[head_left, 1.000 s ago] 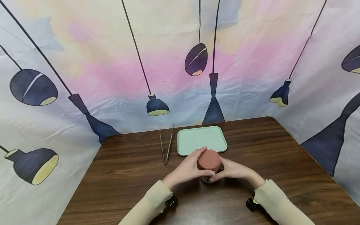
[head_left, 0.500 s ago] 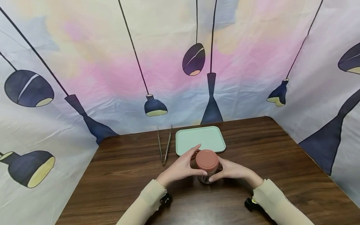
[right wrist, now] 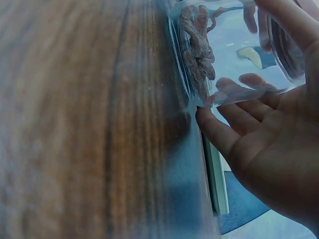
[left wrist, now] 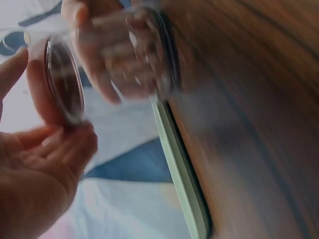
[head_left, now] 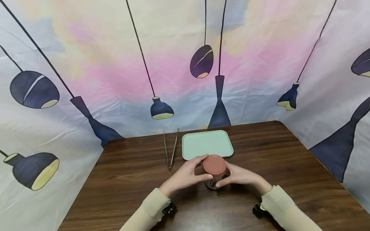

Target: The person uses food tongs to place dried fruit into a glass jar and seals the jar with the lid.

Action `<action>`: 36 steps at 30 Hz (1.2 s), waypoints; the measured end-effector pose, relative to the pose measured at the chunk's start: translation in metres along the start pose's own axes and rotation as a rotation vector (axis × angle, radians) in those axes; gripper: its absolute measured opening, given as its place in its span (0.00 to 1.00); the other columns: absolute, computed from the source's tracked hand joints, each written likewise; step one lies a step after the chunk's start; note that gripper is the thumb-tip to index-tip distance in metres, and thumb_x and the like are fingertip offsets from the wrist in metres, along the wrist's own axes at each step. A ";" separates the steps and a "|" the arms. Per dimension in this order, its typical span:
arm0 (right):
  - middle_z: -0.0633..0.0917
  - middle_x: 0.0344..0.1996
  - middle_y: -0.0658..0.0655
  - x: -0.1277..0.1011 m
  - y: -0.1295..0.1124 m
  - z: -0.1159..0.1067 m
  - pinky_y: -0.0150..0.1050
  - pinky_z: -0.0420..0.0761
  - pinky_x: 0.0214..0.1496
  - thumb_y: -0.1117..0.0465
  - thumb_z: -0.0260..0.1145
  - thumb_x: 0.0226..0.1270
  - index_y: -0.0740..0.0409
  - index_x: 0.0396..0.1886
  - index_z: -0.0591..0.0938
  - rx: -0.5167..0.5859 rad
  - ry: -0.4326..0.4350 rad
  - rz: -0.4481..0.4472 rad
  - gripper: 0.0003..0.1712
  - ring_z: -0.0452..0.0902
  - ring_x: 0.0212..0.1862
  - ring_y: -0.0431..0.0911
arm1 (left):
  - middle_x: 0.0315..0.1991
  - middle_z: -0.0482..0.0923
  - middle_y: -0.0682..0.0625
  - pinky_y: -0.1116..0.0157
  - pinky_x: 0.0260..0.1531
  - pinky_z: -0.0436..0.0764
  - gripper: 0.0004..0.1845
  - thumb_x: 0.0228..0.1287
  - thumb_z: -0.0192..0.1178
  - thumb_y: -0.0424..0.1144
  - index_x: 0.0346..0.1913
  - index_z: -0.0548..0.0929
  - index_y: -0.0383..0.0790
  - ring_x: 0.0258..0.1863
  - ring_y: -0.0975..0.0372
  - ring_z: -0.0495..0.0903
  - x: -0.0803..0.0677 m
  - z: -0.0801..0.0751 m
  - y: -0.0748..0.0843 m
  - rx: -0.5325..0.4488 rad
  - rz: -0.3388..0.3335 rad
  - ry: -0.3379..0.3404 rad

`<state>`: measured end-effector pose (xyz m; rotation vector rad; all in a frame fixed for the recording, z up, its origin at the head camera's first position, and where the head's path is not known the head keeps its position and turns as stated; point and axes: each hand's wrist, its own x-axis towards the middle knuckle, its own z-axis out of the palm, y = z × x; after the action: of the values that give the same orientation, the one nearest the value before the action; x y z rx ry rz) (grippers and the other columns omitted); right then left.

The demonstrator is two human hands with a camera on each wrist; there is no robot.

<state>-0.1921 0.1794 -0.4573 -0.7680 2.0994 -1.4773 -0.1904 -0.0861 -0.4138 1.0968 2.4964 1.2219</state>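
A clear jar (right wrist: 234,59) with a reddish-brown lid (head_left: 214,165) stands upright at the near side of the tray. Lumpy brown pieces (right wrist: 198,50) lie at its bottom, seen through the wall in the right wrist view. My left hand (head_left: 185,175) curves round the lid from the left, thumb at its near edge and fingers at its far edge. From the other side my right hand (head_left: 241,175) grips the jar body below the lid, its thumb across the front. The left wrist view is blurred, with the lid (left wrist: 55,82) between thumb and fingers.
A mint-green tray (head_left: 206,144) lies behind the jar. To its left are metal tongs (head_left: 170,154), arms spread toward the back edge. All rest on a dark wooden table (head_left: 130,186), with a lamp-patterned cloth (head_left: 185,86) hanging behind it.
My left hand has shifted slightly left and nearer around the lid, its fingertips turning toward the near side. The right hand keeps its grip on the jar, which stays in place.
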 end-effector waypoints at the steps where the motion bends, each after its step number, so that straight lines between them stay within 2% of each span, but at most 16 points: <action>1: 0.65 0.74 0.60 0.000 0.000 0.000 0.58 0.67 0.68 0.55 0.75 0.64 0.56 0.81 0.52 0.005 -0.001 -0.005 0.54 0.63 0.72 0.57 | 0.73 0.66 0.47 0.60 0.65 0.71 0.47 0.64 0.67 0.58 0.79 0.59 0.40 0.69 0.59 0.69 0.002 0.003 0.002 0.008 -0.007 0.001; 7: 0.74 0.66 0.55 0.001 0.002 -0.001 0.49 0.72 0.64 0.55 0.75 0.63 0.53 0.78 0.57 0.018 0.005 0.002 0.50 0.71 0.66 0.51 | 0.68 0.69 0.46 0.59 0.57 0.76 0.56 0.55 0.72 0.64 0.79 0.58 0.41 0.61 0.60 0.75 0.016 0.023 0.015 0.108 -0.083 0.057; 12: 0.75 0.65 0.54 0.000 0.002 -0.001 0.43 0.75 0.60 0.54 0.76 0.63 0.54 0.78 0.57 0.000 0.004 0.013 0.51 0.73 0.63 0.49 | 0.62 0.71 0.46 0.62 0.51 0.79 0.57 0.53 0.71 0.68 0.79 0.59 0.44 0.53 0.63 0.77 0.024 0.027 0.022 0.148 -0.131 0.052; 19: 0.76 0.63 0.54 0.001 0.001 -0.002 0.43 0.75 0.60 0.55 0.76 0.62 0.53 0.75 0.60 0.007 0.012 0.006 0.48 0.75 0.61 0.50 | 0.61 0.72 0.52 0.66 0.52 0.77 0.52 0.53 0.73 0.63 0.76 0.64 0.43 0.53 0.67 0.75 0.035 0.014 0.011 0.153 -0.026 -0.045; 27: 0.77 0.62 0.54 0.002 0.000 0.001 0.44 0.75 0.60 0.56 0.76 0.62 0.54 0.73 0.63 0.027 -0.030 0.014 0.45 0.75 0.61 0.50 | 0.61 0.73 0.59 0.68 0.52 0.76 0.47 0.51 0.76 0.59 0.74 0.68 0.51 0.53 0.70 0.75 0.038 0.003 -0.001 0.096 0.083 -0.165; 30: 0.76 0.64 0.52 0.000 -0.001 -0.001 0.43 0.72 0.63 0.55 0.78 0.60 0.52 0.74 0.64 0.005 -0.054 0.016 0.47 0.72 0.65 0.49 | 0.60 0.73 0.60 0.69 0.52 0.76 0.46 0.52 0.77 0.57 0.73 0.68 0.53 0.53 0.70 0.75 0.036 0.002 -0.001 0.067 0.116 -0.208; 36: 0.69 0.71 0.51 -0.006 -0.004 -0.008 0.38 0.69 0.67 0.55 0.80 0.58 0.49 0.78 0.60 -0.035 -0.112 0.025 0.53 0.65 0.72 0.50 | 0.60 0.72 0.61 0.69 0.54 0.75 0.45 0.53 0.78 0.53 0.73 0.68 0.50 0.54 0.71 0.75 0.031 0.001 0.000 0.012 0.168 -0.291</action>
<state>-0.1919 0.1879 -0.4512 -0.8148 2.0484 -1.3559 -0.2122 -0.0650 -0.4095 1.4002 2.2334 1.0013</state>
